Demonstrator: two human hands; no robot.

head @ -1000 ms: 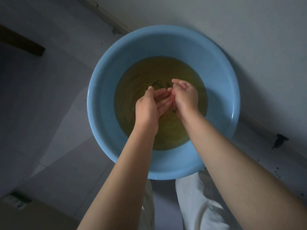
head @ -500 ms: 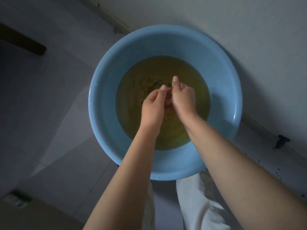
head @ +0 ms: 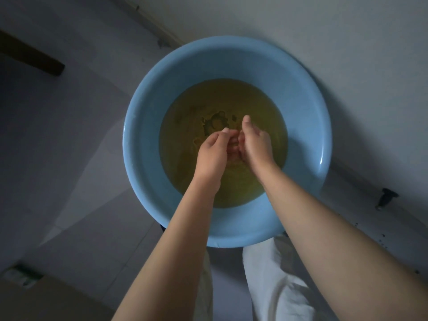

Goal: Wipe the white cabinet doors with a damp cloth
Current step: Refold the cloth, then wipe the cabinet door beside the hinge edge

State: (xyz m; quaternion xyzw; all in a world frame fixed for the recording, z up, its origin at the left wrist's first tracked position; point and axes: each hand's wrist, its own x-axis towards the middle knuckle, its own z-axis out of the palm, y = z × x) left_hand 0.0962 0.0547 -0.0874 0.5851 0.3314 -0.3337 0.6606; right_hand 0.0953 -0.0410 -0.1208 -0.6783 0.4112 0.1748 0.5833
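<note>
Over the round light-blue plastic basin (head: 148, 144) of murky yellowish water (head: 266, 117) | I see left hand (head: 212, 154) and right hand (head: 256, 144) pressed together, fingers (head: 231, 141) curled | cloth between them: cannot tell | right thumb raised

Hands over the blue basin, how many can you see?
2. The left hand and the right hand meet, fingers together, above the murky yellowish water in the basin. Any cloth is hidden.

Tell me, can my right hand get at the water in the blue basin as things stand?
Probably yes. The right hand is already over the yellowish water inside the blue basin, pressed against the left hand. Nothing covers the basin, so the way down looks free.
</note>
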